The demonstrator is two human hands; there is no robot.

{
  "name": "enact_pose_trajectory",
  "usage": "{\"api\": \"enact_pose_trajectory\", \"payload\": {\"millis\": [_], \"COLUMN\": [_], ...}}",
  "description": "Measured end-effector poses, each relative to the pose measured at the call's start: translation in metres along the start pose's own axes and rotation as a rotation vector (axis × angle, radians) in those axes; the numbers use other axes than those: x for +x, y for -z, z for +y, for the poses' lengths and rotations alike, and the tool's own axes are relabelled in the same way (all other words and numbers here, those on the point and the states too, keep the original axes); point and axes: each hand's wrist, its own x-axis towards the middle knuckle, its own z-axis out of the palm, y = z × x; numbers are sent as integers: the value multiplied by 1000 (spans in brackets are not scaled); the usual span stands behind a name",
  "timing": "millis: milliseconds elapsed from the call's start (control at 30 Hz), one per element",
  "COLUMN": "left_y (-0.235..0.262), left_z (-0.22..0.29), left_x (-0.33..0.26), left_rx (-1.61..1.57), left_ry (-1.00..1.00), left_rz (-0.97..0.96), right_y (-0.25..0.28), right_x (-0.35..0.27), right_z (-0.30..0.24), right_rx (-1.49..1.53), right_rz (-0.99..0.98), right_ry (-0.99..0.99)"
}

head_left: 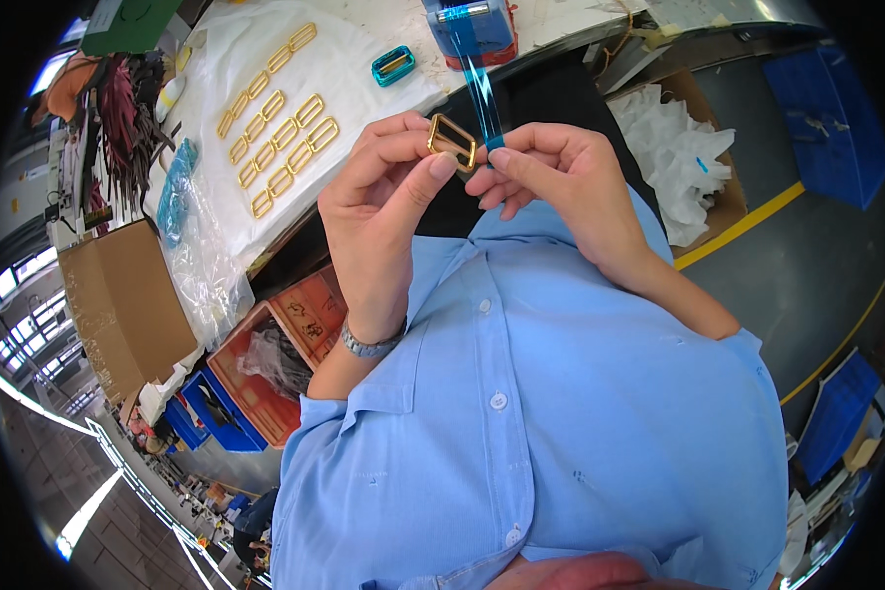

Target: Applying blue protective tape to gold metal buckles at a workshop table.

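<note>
My left hand (379, 182) is raised in front of my chest, its thumb and fingers closed on a gold rectangular buckle (457, 128). Close beside it, my right hand (575, 187) pinches the lower end of a shiny translucent blue tape strip (480, 90). The strip runs down taut from a blue tape dispenser (474, 37) at the table edge. Whether the tape touches the buckle cannot be made out. Left of the dispenser lies another buckle with blue around its frame (393, 66). Several plain gold buckles (283, 133) lie in rows further left.
White sheeting (359, 59) covers the table under the buckles. Red crates (256, 379) and a cardboard box (128, 300) stand at the lower left. On the right, a carton holds crumpled white wrapping (674, 152), with a blue bin (826, 128) beyond it.
</note>
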Motion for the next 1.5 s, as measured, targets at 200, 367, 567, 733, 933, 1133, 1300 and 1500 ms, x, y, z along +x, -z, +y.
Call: {"api": "enact_pose_trajectory", "payload": {"millis": [200, 367, 567, 733, 933, 1133, 1300, 1500], "left_y": [-7, -12, -13, -15, -14, -7, -11, -8], "left_z": [3, -1, -5, -10, -18, -20, -8, -16], "left_x": [-1, -2, -3, -3, -4, 3, 7, 9], "left_rx": [20, 50, 166, 214, 217, 204, -26, 9], "left_ry": [-96, -164, -275, -309, -272, -131, 175, 110], "left_rz": [0, 5, 9, 8, 0, -111, -133, -140], "right_y": [-3, -5, -9, -10, -12, -5, -6, -6], "right_x": [-6, -3, -4, -7, -10, -6, -5, -3], "right_z": [-3, 3, 2, 1, 0, 9, 8, 8], "right_rx": [88, 74, 56, 23, 50, -10, 10, 88], "right_rz": [-44, -43, -39, -33, -35, -27, -30, -33], "right_ry": [30, 49, 84, 95, 92, 67, 67, 50]}}
